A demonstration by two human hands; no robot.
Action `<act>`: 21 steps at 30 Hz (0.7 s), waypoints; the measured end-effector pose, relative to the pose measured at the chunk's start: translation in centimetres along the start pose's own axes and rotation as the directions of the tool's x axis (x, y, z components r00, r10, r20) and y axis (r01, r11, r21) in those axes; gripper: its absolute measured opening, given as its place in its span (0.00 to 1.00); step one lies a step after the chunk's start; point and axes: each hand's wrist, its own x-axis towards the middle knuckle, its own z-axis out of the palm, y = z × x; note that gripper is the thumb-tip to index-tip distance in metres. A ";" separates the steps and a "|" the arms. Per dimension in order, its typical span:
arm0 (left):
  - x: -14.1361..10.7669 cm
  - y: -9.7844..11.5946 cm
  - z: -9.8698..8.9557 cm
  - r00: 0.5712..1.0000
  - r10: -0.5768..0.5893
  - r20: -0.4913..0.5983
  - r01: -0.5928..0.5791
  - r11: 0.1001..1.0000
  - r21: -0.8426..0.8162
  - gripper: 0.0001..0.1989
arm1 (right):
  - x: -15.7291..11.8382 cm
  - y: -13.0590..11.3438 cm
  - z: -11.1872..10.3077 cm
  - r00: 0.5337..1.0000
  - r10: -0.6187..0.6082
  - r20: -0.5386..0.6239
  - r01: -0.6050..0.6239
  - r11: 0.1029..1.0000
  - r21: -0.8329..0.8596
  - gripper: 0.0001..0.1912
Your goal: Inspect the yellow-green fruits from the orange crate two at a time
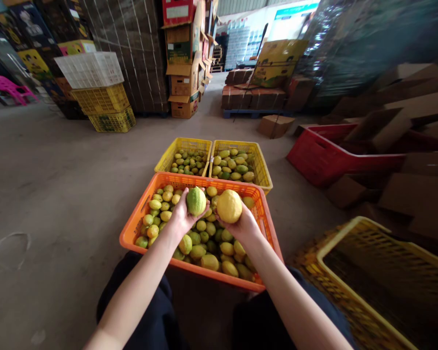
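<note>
My left hand [183,214] holds a green lemon [196,201], its fingers wrapped around the underside. Beside it, my right hand [243,224] holds a larger yellow lemon [229,206] from below. The two fruits are apart, both raised over an orange crate [137,214]. Many yellow and greenish lemons lie in that crate, partly hidden by my hands and forearms. Just behind it stand two smaller yellow crates, the left one [164,156] with small greenish lemons, the right one [264,167] with larger yellow and green ones.
An open yellow crate [341,238] stands at the lower right. Behind it are a red crate [306,155] and loose cardboard boxes [416,189]. Stacked white and yellow crates [104,99] stand at the back left. A loaded blue pallet [253,114] is further back.
</note>
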 end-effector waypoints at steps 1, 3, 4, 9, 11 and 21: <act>-0.1 0.0 0.1 1.000 -0.008 -0.020 0.008 1.000 0.002 0.16 | -0.1 0.0 0.0 1.000 0.002 0.002 -0.002 1.000 -0.004 0.14; -0.2 0.0 0.2 0.996 -0.012 -0.085 0.013 1.000 0.012 0.13 | -0.5 0.0 0.0 1.000 -0.007 0.019 0.007 1.000 -0.010 0.14; -0.3 0.0 0.2 0.993 -0.005 -0.116 0.007 1.000 0.017 0.11 | -0.7 0.0 0.0 0.999 -0.008 0.031 0.008 1.000 -0.014 0.13; -0.1 -0.3 -0.2 0.999 -0.008 -0.052 0.007 1.000 -0.019 0.11 | -1.1 0.4 0.5 0.998 0.049 0.045 -0.048 0.998 -0.033 0.11; 0.2 -0.5 -0.5 0.999 -0.044 -0.027 0.042 0.997 -0.066 0.14 | -0.9 0.7 0.6 0.998 0.066 0.024 -0.064 0.996 -0.065 0.09; -0.2 -0.6 0.1 0.983 0.046 -0.177 -0.069 0.990 -0.126 0.07 | -0.2 1.0 -0.1 0.996 0.031 -0.082 -0.032 0.999 -0.007 0.10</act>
